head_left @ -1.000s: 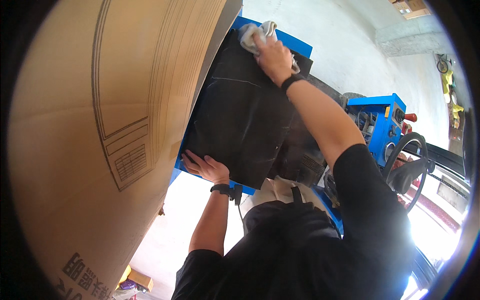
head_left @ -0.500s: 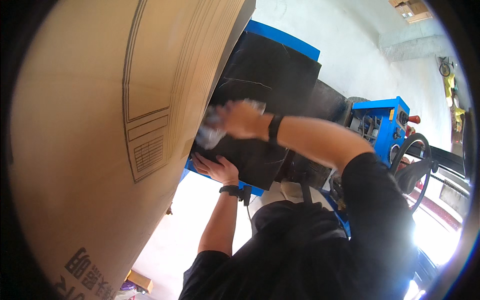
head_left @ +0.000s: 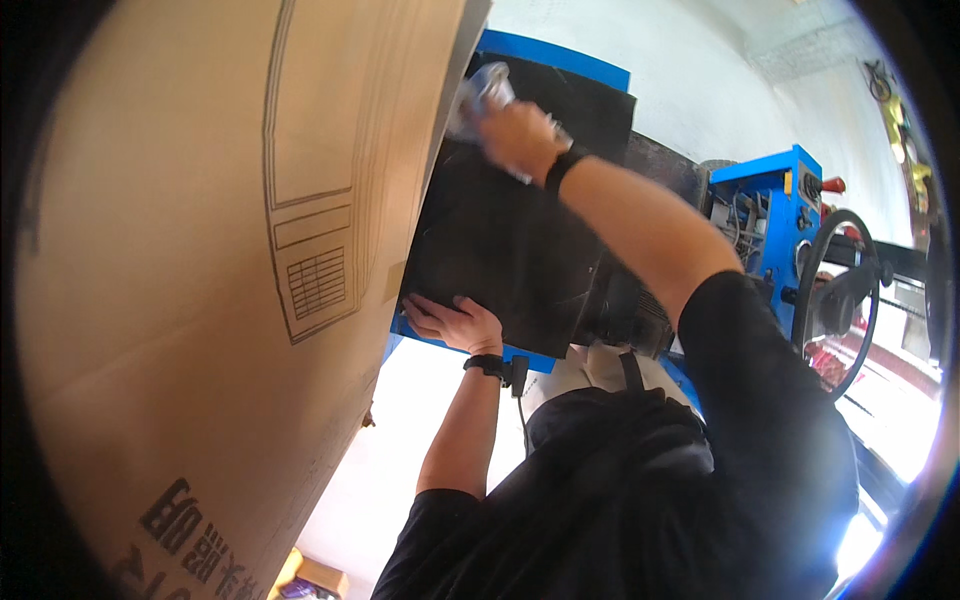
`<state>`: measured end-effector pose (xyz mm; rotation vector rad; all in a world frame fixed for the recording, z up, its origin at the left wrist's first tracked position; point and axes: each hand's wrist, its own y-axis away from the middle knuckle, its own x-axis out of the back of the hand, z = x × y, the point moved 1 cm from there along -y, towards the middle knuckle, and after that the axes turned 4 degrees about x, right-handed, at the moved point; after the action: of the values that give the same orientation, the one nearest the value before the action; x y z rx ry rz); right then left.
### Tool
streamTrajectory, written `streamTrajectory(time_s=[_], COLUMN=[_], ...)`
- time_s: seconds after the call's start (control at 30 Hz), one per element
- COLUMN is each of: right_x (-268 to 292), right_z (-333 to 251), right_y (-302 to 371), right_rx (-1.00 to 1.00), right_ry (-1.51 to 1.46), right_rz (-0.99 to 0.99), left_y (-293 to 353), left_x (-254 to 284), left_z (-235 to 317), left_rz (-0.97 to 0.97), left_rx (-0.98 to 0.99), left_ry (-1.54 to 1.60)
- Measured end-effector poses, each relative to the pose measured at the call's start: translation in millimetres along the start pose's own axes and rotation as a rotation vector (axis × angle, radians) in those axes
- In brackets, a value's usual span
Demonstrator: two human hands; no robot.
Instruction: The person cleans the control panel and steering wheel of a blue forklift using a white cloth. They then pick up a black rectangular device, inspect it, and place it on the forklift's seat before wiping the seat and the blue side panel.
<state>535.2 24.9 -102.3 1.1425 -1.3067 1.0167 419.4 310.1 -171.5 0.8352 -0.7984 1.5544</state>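
Wiping, apparently — grasping pale cloth in right hand, over far left of black panel. Resting left hand at panel's near edge, fingers extended. Probably calls for even pressure next.

The left one of two head-worn fisheye cameras looks down over the person's black-clothed torso at lower centre. A flat black panel lies within arm's reach at upper centre; a large brown cardboard box, nearer, fills the left.
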Motion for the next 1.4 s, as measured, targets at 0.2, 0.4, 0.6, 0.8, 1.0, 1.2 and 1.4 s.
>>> streamTrajectory(time_s=[0.2,0.4,0.6,0.8,1.0,1.2,1.4], right_x=[8.1,17.0,8.0,16.6,-64.1,-51.9,-68.2], right_z=[-122.1,-140.1,-138.1,-82.4,-32.7,-63.4,-46.9], right_y=[124.9,197.9,288.2,356.0,340.7,311.3,385.6], right_rx=[0.308,0.165,0.279,-0.214,-1.225,-1.261,-1.346], right_ry=[-0.213,-0.348,-0.348,-0.320,-1.155,-2.120,-2.325], right_rz=[-0.167,0.059,-0.018,-0.119,0.480,0.529,0.460], left_y=[-2.0,-19.7,-56.7,-55.1,-61.0,-75.4,-42.6], left_x=[-16.5,-23.4,63.1,64.4,48.2,40.8,70.0], left_z=[-20.9,-81.2,-101.9,-76.1,-43.0,-52.7,-60.3], left_rz=[0.137,0.059,-0.477,-0.578,-0.607,-0.547,-0.807], left_rx=[-0.266,-0.384,-0.541,-0.180,-0.101,-0.053,0.074], left_ry=[-0.071,0.018,0.109,0.312,-0.029,0.021,0.232])
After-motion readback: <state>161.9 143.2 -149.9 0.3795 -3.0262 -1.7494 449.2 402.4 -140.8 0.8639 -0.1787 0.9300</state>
